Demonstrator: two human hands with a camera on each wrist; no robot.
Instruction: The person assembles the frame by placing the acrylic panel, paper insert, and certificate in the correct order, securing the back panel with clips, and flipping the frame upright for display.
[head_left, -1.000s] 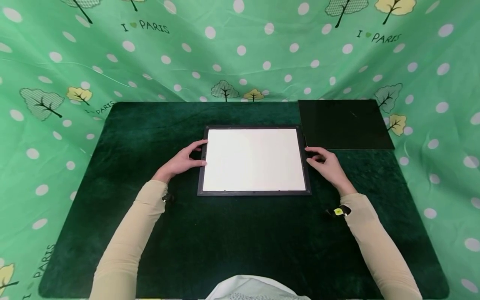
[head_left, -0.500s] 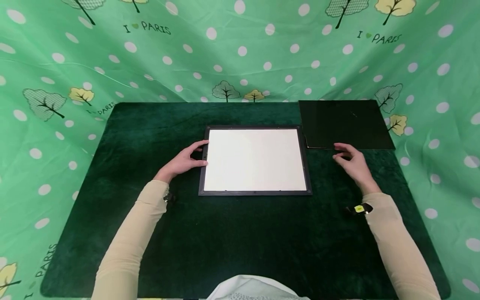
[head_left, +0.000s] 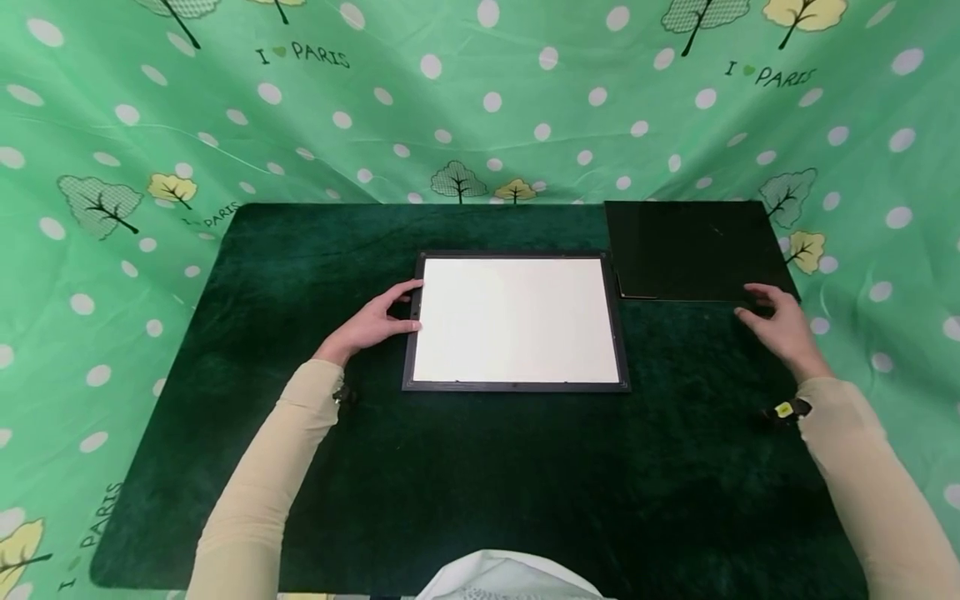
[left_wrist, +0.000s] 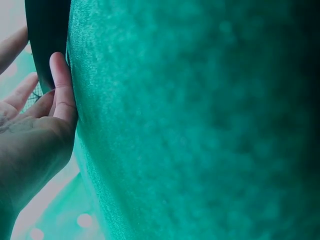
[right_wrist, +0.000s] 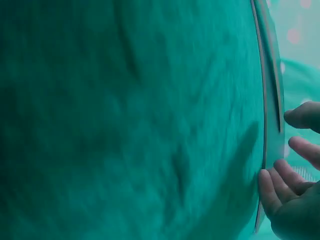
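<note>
A picture frame [head_left: 517, 388] with a dark border lies flat on the dark green cloth, a white sheet [head_left: 517, 321] filling its inside. My left hand [head_left: 372, 322] rests at the frame's left side, thumb and index fingertip on the border, fingers mostly straight. In the left wrist view the fingers of the left hand [left_wrist: 47, 107] lie along the frame's dark edge [left_wrist: 47, 40]. Off to the right, my right hand [head_left: 782, 327] holds nothing, its fingers loosely bent at the front right part of a flat black panel [head_left: 697, 250]. The right wrist view shows spread fingertips [right_wrist: 266, 182] right by the panel's edge.
The black panel lies at the back right of the table, its near left corner close to the frame's right side. Dark green cloth [head_left: 487, 483] covers the table. A green dotted curtain [head_left: 495, 100] hangs behind and at both sides.
My right hand has left the frame's right side and moved rightward along the panel's front edge to its right end. The left hand stays on the frame.
</note>
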